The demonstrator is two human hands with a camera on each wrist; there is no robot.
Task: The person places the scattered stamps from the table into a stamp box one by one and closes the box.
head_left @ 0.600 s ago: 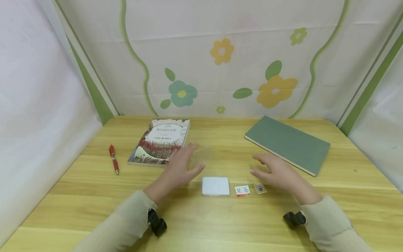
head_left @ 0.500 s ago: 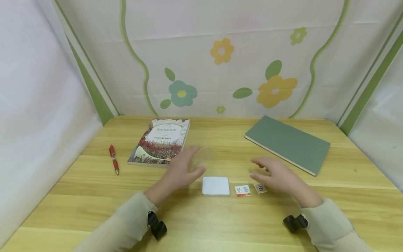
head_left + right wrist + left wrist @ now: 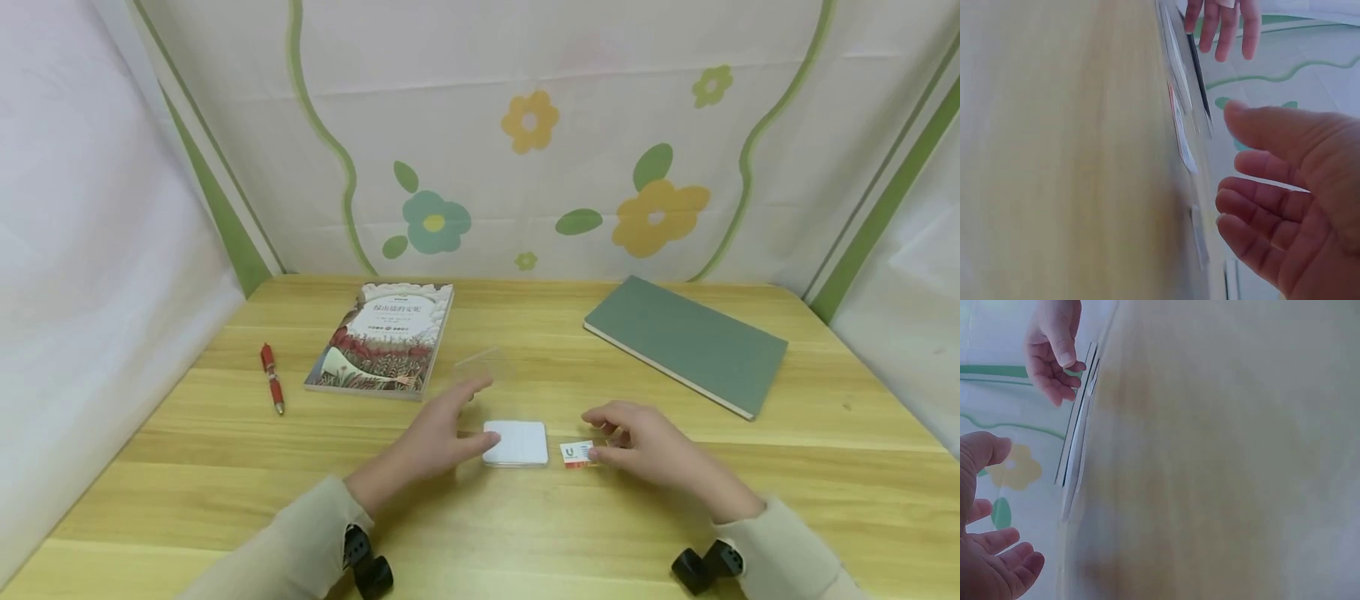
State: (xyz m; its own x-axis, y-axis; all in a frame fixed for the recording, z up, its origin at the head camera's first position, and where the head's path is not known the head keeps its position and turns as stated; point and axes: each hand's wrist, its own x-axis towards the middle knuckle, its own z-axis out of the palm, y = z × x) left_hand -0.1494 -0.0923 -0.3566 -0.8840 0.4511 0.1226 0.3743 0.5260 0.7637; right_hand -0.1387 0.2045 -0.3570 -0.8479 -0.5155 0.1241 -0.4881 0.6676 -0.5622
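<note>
My left hand [image 3: 431,437] hovers at the left side of a flat white rectangular block [image 3: 516,443], its thumb over the block's edge and its fingers apart. Over the right end of a small printed card [image 3: 575,453] is my right hand [image 3: 645,442]. A small brown square beneath that hand is almost hidden. In the right wrist view, the right hand [image 3: 1291,206] has loosely bent fingers with nothing between them, above the card [image 3: 1182,134]. The left hand [image 3: 991,531] holds nothing in the left wrist view. Behind the block lies a clear plastic sheet or lid [image 3: 486,364].
An illustrated paperback [image 3: 382,337] lies at the back left, with a red pen [image 3: 272,379] to its left. A green hardcover book [image 3: 686,342] lies at the back right. A flowered cloth [image 3: 525,192] hangs behind the wooden table [image 3: 510,533].
Both hands have come down and nearer to the person. My right hand has moved over the card's right end and now covers the small square. My left thumb now overlaps the white block.
</note>
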